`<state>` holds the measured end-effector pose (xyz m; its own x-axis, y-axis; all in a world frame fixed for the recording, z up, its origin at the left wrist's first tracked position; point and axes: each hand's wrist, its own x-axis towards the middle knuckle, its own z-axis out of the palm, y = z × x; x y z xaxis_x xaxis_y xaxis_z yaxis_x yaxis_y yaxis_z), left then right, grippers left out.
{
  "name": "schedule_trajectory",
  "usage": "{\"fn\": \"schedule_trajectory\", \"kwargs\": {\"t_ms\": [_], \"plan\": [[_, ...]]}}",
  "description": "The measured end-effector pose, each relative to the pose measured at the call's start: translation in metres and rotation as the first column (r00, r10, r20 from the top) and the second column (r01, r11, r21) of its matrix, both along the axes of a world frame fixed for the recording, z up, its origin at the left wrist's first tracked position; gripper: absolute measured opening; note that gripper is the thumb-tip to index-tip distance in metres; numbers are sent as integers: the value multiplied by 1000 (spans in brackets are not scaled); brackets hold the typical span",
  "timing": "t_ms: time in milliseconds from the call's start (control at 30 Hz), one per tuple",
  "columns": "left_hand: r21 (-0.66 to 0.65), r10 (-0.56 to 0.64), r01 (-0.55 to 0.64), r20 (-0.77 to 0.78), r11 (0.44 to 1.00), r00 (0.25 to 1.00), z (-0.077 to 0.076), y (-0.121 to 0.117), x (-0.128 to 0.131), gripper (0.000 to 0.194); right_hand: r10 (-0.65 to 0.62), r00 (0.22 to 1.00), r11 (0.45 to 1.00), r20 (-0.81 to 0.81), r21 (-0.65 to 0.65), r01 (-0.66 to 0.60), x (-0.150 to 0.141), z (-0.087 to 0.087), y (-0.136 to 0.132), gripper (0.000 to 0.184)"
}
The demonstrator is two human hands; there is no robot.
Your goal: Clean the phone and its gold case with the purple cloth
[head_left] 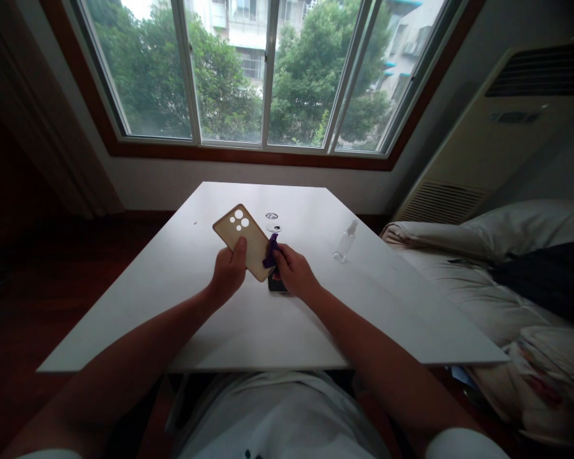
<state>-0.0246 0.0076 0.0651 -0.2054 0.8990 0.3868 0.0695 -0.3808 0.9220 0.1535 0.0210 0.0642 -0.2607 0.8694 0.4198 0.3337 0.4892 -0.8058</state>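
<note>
Above the white table, my left hand (pixel 228 271) grips a yellowed clear phone case (pixel 249 245) with round camera holes, thumb across its face. My right hand (pixel 294 271) pinches a purple cloth (pixel 272 250), which is against the case's right edge. Beneath the right hand lies a dark phone-like object (pixel 278 282), partly covered by the hand and cloth. Beyond the hands, a small round whitish piece (pixel 273 227) with a dark spot lies on the table, and a clear ring-like piece (pixel 272 216) is just past it.
A small clear bottle (pixel 348 237) lies on the right part of the white table (pixel 210 344). A pale sofa (pixel 440 255) with dark cloth (pixel 545 274) stands at the right. Behind the table are a wide window (pixel 229 83) and an air conditioner (pixel 488 140).
</note>
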Motion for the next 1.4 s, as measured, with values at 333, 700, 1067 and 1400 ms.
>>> {"fn": "schedule_trajectory", "kwargs": {"t_ms": [333,700,1067,1400], "plan": [[-40,-18,15,-71,999,997,3,1,-1,59,-5,974,997,-225,-82,-14,0,-1,7,39],[-58,-319,339,-515,939,796,-9,3,0,36,-123,992,983,10,138,120,1,9,-2,30],[-95,-277,266,-496,959,823,-7,0,1,41,-143,989,977,49,169,132,2,13,-2,35],[-64,-78,73,-91,995,993,1,2,2,55,-50,984,986,-172,-163,21,2,3,9,42]]}}
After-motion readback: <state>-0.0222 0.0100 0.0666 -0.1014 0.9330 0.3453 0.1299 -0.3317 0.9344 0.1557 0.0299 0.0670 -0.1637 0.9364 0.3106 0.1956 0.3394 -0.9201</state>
